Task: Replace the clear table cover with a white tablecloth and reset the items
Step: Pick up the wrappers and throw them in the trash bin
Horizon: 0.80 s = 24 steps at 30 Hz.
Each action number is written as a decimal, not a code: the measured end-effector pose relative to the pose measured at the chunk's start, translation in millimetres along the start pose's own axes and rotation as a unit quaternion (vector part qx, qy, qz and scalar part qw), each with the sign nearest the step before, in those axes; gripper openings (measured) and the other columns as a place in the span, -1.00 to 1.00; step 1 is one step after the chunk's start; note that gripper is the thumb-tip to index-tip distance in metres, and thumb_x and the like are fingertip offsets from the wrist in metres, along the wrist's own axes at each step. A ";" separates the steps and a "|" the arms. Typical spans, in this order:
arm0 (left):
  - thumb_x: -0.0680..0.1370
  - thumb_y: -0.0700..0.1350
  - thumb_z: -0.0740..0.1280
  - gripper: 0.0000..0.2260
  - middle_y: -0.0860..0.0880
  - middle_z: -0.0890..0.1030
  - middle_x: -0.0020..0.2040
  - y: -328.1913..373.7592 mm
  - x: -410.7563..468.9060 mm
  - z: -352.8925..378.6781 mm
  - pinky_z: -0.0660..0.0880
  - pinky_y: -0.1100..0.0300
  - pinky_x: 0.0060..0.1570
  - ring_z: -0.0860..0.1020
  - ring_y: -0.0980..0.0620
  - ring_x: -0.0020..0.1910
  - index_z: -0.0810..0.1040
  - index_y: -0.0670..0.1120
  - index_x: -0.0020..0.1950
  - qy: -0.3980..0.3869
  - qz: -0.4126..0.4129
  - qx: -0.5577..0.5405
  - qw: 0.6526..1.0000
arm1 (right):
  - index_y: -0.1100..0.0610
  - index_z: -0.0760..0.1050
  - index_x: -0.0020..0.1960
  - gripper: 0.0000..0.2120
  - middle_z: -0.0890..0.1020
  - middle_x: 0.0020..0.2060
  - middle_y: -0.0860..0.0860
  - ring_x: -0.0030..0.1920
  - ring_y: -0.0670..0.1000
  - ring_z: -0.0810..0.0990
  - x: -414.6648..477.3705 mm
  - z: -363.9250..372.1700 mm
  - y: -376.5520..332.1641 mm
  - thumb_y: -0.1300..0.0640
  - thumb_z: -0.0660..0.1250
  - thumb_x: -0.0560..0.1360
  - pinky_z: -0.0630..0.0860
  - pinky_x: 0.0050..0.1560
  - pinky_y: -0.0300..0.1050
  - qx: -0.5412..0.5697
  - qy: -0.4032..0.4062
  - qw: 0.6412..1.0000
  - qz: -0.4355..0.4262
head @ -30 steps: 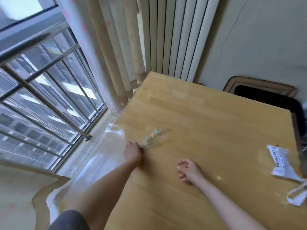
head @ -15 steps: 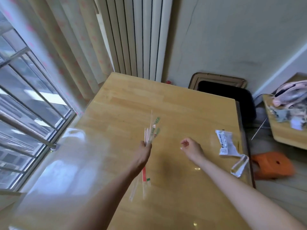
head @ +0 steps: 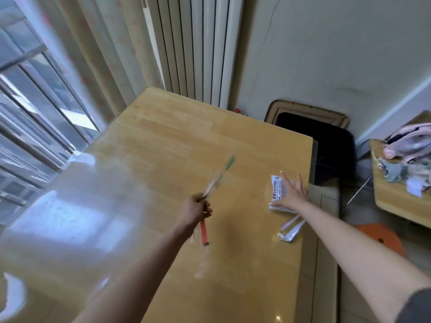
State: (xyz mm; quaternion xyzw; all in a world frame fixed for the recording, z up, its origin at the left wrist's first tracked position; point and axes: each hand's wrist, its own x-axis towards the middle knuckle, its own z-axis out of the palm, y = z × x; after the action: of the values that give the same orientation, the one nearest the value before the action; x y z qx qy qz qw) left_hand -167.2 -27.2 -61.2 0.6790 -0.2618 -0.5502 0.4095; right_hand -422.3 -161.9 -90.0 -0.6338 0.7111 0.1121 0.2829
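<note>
1. The left hand is closed in a fist around a bundle of thin cellophane-wrapped sticks, one with a red band below the fist. The bundle is motion-blurred and held only at mid-length, so a loose stick may slide out onto the worktop.
2. The right hand lies spread flat, fingers open, on a white printed packet near the worktop's right edge; it grips nothing yet. A careless sweep could push the packet off toward the floor.
3. A crumpled clear wrapper lies just beside that wrist and is easy to miss or knock off.
4. The clear table cover still lies on the worktop, glossy, with its left part lifted and billowing by the window. Pulling it before the small items are cleared would drag them along.
5. No white tablecloth is in view.
</note>
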 end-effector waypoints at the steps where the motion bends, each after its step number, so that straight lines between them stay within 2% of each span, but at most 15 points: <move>1: 0.60 -0.37 0.10 -0.75 -0.10 0.44 -0.36 -1.9 -6.7 -0.5 0.45 0.33 -0.48 0.45 0.07 -0.45 0.44 -0.15 -0.19 0.010 -0.001 -0.026 1.000 | -0.25 -0.19 0.51 0.09 -0.41 0.47 0.03 0.50 0.29 -0.04 3.1 6.7 2.7 -0.05 0.55 0.30 0.12 0.45 0.18 0.016 -0.028 0.999 -0.008; 3: 0.60 -0.37 0.15 -0.90 -0.16 0.50 -0.34 -5.5 -20.1 -4.8 0.49 0.29 -0.49 0.49 0.08 -0.51 0.40 -0.21 -0.03 0.032 -0.003 -0.076 0.997 | -0.23 -0.10 0.51 0.03 -0.29 0.51 -0.01 0.52 0.22 -0.03 4.0 22.4 3.2 -0.01 0.54 0.31 0.10 0.46 0.07 0.010 -0.055 0.998 -0.023; 5: 0.58 -0.40 0.18 -0.88 -0.25 0.53 -0.32 -8.1 -32.4 -11.4 0.53 0.24 -0.49 0.52 0.05 -0.54 0.28 -0.28 0.07 0.057 -0.003 -0.111 0.992 | -0.15 0.05 0.52 -0.13 -0.04 0.53 0.02 0.49 0.18 0.10 0.9 37.2 1.0 0.07 0.48 0.38 0.18 0.40 -0.04 -0.034 -0.025 0.998 -0.055; 8: 0.57 -0.45 0.14 -0.77 -0.31 0.51 -0.32 -11.1 -48.9 -20.1 0.53 0.20 -0.50 0.52 0.03 -0.58 0.17 -0.15 -0.08 0.086 0.000 -0.129 0.988 | 0.02 0.33 0.43 -0.46 0.31 0.40 0.12 0.33 0.16 0.36 -7.5 52.4 -8.3 0.25 0.31 0.48 0.35 0.24 -0.08 0.002 0.030 0.993 -0.112; 11: 0.58 -0.45 0.12 -0.78 -0.32 0.51 -0.27 -15.3 -64.9 -26.6 0.52 0.22 -0.51 0.53 0.03 -0.57 0.24 -0.16 -0.11 0.082 0.002 -0.132 0.988 | 0.06 0.54 0.24 -0.58 0.56 0.18 0.10 0.15 0.10 0.52 -20.1 59.2 -24.9 0.36 0.21 0.46 0.40 0.05 -0.16 0.036 0.032 0.985 -0.164; 13: 0.57 -0.44 0.16 -0.81 -0.30 0.53 -0.24 -23.9 -71.1 -31.8 0.55 0.22 -0.47 0.56 0.04 -0.55 0.30 -0.18 -0.13 0.099 -0.001 -0.128 0.987 | 0.12 0.59 0.18 -0.61 0.63 0.08 0.10 0.02 0.07 0.56 -32.7 64.3 -41.0 0.39 0.21 0.45 0.34 -0.10 -0.22 0.056 0.030 0.977 -0.205; 15: 0.56 -0.41 0.20 -0.86 -0.23 0.54 -0.23 -35.4 -76.0 -38.8 0.57 0.22 -0.42 0.59 0.05 -0.51 0.35 -0.22 -0.12 0.128 -0.006 -0.114 0.985 | 0.15 0.62 0.12 -0.65 0.65 0.04 0.09 -0.09 0.02 0.56 -48.2 71.7 -58.8 0.39 0.20 0.46 0.31 -0.14 -0.24 0.089 0.034 0.965 -0.244; 18: 0.58 -0.40 0.17 -0.92 -0.13 0.56 -0.23 -53.6 -84.2 -50.1 0.57 0.24 -0.37 0.60 0.06 -0.46 0.41 -0.28 -0.01 0.161 -0.019 -0.093 0.982 | 0.14 0.63 0.07 -0.71 0.67 -0.01 0.06 -0.03 0.08 0.59 -67.4 85.3 -82.7 0.35 0.22 0.47 0.39 -0.08 -0.17 0.109 0.036 0.954 -0.278; 22: 0.58 -0.42 0.13 -0.89 -0.16 0.57 -0.07 -73.1 -105.3 -70.5 0.54 0.31 -0.43 0.60 0.12 -0.48 0.39 -0.27 0.00 0.192 -0.015 -0.126 0.973 | 0.02 0.59 0.01 -0.73 0.60 -0.32 -0.09 -0.18 0.07 0.55 -97.1 97.3 -110.1 0.31 0.28 0.43 0.41 -0.17 -0.12 0.106 0.014 0.946 -0.305; 24: 0.59 -0.40 0.15 -0.90 -0.19 0.57 -0.06 -83.8 -121.8 -82.7 0.55 0.28 -0.42 0.61 0.07 -0.45 0.35 -0.22 -0.03 0.220 -0.011 -0.144 0.965 | 0.03 0.58 0.02 -0.73 0.66 -0.23 -0.06 -0.13 0.08 0.58 -112.1 105.3 -119.9 0.30 0.29 0.42 0.41 -0.16 -0.12 0.095 0.001 0.941 -0.324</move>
State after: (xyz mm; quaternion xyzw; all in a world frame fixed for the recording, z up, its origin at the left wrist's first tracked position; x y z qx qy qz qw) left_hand -127.0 137.4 -62.2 0.7203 -0.0759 -0.4232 0.5444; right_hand -275.1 -34.0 -90.8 -0.8001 0.4753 -0.0542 0.3620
